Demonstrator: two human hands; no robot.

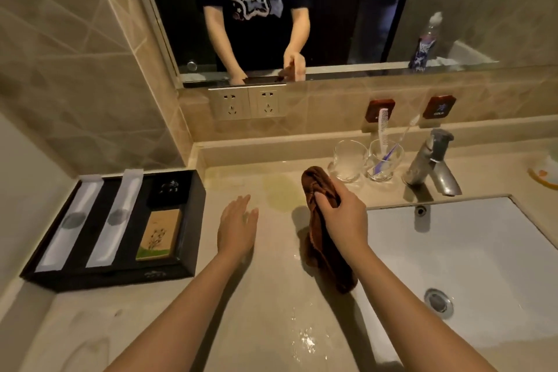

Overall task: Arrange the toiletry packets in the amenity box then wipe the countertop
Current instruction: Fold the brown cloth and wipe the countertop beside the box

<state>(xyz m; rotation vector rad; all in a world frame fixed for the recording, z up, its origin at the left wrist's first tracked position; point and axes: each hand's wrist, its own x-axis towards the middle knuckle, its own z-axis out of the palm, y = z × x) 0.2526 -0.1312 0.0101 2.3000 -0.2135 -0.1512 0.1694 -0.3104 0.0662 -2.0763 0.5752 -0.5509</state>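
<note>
Countertop [265, 305] wet; plaque [438, 107] reads COLD

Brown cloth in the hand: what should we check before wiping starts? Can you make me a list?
1. Right hand grips the brown cloth: ok.
2. Left hand is open and holds nothing: ok.
3. Packets lie inside the black box: ok.
4. Yellow stain on the counter, not yet wiped: not ok.
5. Water drops near the front edge: not ok.
6. Glasses stand upright close behind the cloth; enough room to wipe there: cannot tell.
</note>
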